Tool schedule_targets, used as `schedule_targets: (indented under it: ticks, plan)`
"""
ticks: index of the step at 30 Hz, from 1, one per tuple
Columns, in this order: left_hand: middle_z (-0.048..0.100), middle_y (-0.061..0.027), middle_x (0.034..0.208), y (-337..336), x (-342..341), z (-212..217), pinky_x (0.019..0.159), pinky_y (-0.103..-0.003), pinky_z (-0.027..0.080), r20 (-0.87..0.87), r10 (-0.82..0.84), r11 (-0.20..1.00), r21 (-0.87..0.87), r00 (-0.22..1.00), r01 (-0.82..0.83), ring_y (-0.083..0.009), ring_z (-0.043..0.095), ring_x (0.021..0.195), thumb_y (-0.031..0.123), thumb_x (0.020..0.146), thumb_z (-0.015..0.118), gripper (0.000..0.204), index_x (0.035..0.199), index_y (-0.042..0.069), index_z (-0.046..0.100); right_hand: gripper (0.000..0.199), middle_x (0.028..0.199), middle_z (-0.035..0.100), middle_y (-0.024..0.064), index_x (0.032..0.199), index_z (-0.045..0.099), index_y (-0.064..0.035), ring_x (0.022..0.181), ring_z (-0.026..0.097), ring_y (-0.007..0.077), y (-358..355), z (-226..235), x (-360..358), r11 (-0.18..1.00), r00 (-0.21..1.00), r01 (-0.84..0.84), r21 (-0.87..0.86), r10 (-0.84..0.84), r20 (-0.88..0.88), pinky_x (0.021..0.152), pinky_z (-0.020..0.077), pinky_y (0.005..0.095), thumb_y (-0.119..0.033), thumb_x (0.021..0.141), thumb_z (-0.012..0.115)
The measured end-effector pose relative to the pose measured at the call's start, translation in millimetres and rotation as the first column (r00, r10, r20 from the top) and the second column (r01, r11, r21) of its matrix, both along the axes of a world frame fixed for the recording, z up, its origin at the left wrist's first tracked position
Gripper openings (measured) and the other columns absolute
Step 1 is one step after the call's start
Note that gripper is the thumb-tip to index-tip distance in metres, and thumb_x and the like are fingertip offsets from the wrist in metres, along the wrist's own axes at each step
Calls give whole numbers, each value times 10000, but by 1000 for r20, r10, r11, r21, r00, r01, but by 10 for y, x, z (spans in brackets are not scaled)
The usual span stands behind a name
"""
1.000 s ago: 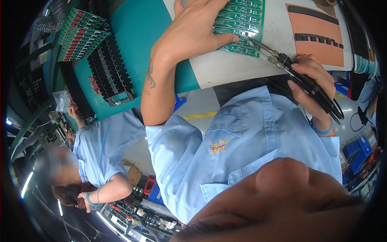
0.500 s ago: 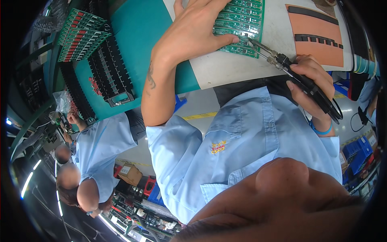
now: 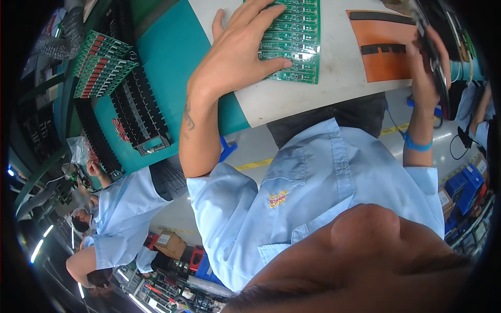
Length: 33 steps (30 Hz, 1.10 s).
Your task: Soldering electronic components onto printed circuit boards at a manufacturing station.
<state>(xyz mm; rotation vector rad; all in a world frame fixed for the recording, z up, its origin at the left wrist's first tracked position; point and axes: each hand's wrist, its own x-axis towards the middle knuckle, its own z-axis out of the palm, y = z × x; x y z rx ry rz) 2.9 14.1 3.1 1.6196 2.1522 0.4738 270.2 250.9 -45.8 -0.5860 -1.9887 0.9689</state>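
Observation:
My left hand [image 3: 227, 60] lies flat with fingers spread on the left part of a green circuit board panel [image 3: 298, 44]. Rows of small boards make up this panel, and my thumb presses near its lower edge. Off to the right, my right hand [image 3: 427, 78] is wrapped round a pair of black soldering tweezers [image 3: 434, 57]. Motion smears the tool, which is apart from the panel, its tips toward the top of the view. Beside that hand lies an orange sheet [image 3: 373, 34] bearing black strips.
A white mat [image 3: 292, 101] and a green mat [image 3: 169, 57] cover the bench. Fanned circuit boards [image 3: 102, 73] stand at the left, by black slotted racks [image 3: 141, 112] and red wires [image 3: 120, 129]. Another person in a blue shirt [image 3: 128, 201] works at the left.
My right hand has lifted the soldering tweezers off the panel and carried them right, past the orange sheet. My left hand stays on the panel. The whole view has shifted slightly.

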Motion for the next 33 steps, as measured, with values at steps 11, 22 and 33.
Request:
schedule_targets:
  ticks: [11,22,33]
  plan:
    - [403,-198,1558,-5,-2,-24,1221,-635,188,30,-49,998,44,998,47,-397,341,1487,265,741,881,904,1509,69,446,404,1004,694,144,1165,685,53,848,657,195,-500,301,138,879,876,-476,19,472,101,766,512,296,71,768,763]
    - [421,-188,1572,-9,-4,-36,1225,-630,182,11,-61,996,61,998,60,-386,321,1516,246,761,870,881,1516,76,447,422,899,686,158,1109,697,45,763,644,235,-713,320,56,826,813,-555,-99,564,147,696,503,319,109,694,741]
    - [422,-188,1569,2,0,-29,1223,-631,182,15,-59,997,53,998,58,-388,321,1516,246,765,872,874,1511,73,449,415,896,689,159,1104,698,50,786,654,241,-694,319,39,816,799,-566,-119,578,165,723,509,324,112,696,736]
